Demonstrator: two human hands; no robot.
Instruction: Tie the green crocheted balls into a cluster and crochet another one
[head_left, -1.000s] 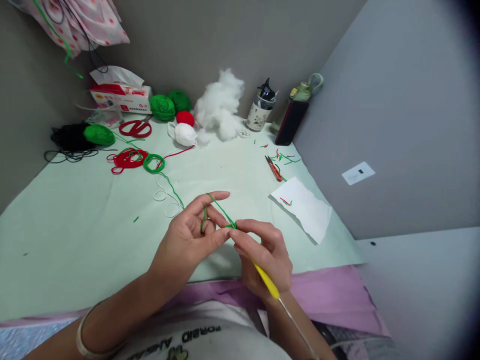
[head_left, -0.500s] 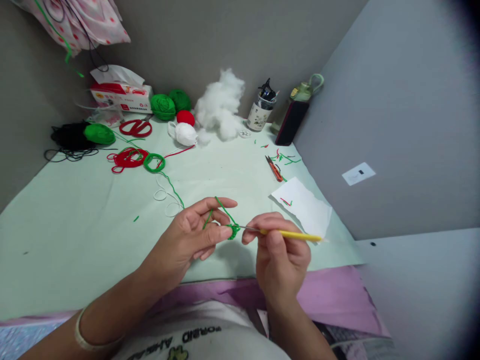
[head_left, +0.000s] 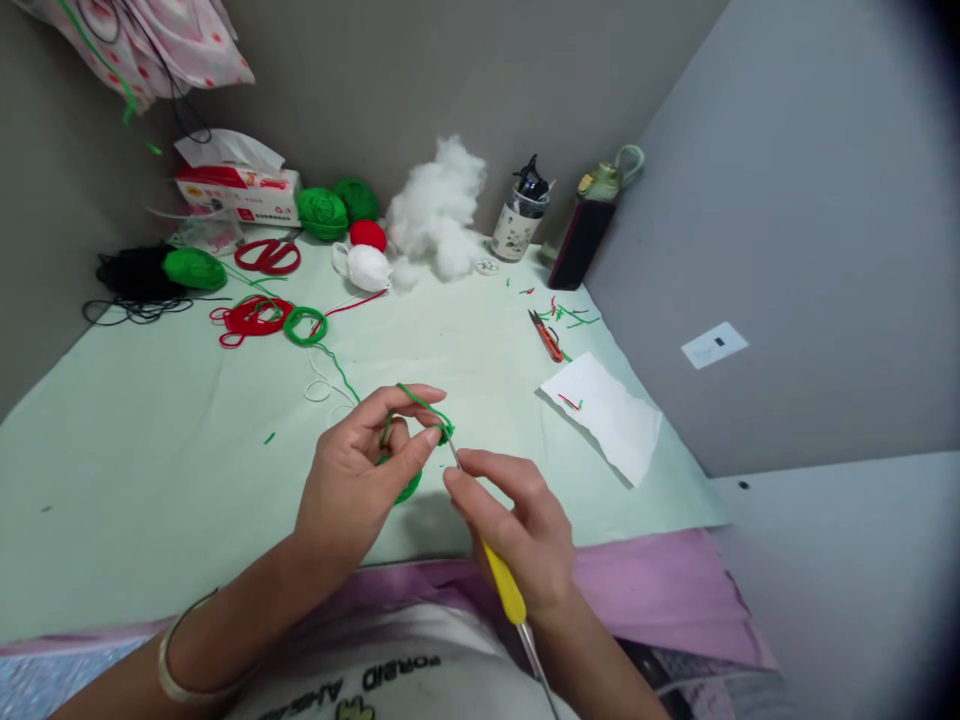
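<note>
My left hand [head_left: 358, 478] pinches a small green crochet piece [head_left: 409, 484] between thumb and fingers, with green yarn [head_left: 420, 404] looped over its forefinger. That yarn trails back across the table toward a green yarn coil [head_left: 305, 325]. My right hand [head_left: 517, 530] grips a yellow-handled crochet hook [head_left: 501, 580], whose metal tip reaches into the green piece at my left fingertips. Both hands hover just above the near edge of the pale green table cover [head_left: 150, 470].
Green yarn balls [head_left: 324, 212], a red ball [head_left: 368, 235], a white ball [head_left: 369, 267], white stuffing [head_left: 439, 210], red scissors [head_left: 266, 256], a tissue box [head_left: 236, 190], black yarn [head_left: 131, 275], orange snips [head_left: 547, 337], white paper [head_left: 604, 413], a jar [head_left: 520, 222] and a bottle [head_left: 583, 228] lie further back.
My right hand swung the hook from pointing right to handle-toward-me, with its tip back in the work. My left hand shifted slightly left and the green piece now hangs below its fingers.
</note>
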